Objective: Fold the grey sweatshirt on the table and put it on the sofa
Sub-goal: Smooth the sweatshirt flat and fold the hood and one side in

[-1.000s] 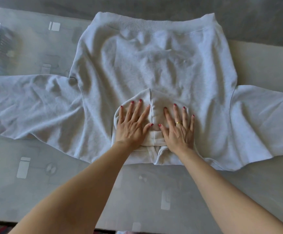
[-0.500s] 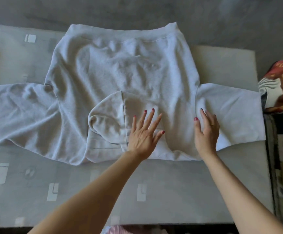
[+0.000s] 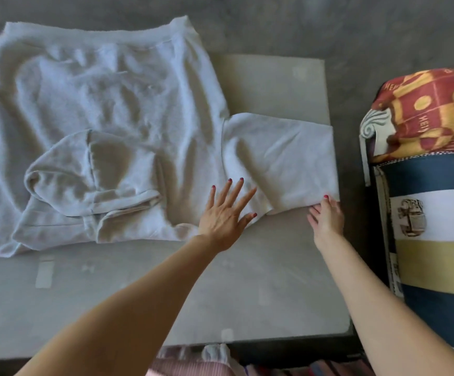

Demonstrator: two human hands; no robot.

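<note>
The grey sweatshirt (image 3: 117, 104) lies spread flat on the table (image 3: 247, 280), hem at the far side, with its hood (image 3: 85, 169) folded onto the body. Its right sleeve (image 3: 282, 158) stretches to the table's right edge and hangs over it. My left hand (image 3: 224, 213) rests flat, fingers spread, on the shoulder where that sleeve begins. My right hand (image 3: 326, 215) is at the sleeve's near lower edge by the table's right edge, fingertips touching the cloth; whether it grips the sleeve is unclear. The left sleeve is out of frame.
The sofa (image 3: 432, 240) with blue, white and yellow stripes stands just right of the table, with a red and yellow patterned cushion or blanket (image 3: 426, 112) on it. Grey floor (image 3: 329, 28) lies beyond the table. Pink striped fabric (image 3: 193, 362) shows at the near edge.
The view swung right. My right hand slid from the hood along the right sleeve to its near lower edge by the table's right edge. My left hand moved from the hood to the right shoulder.
</note>
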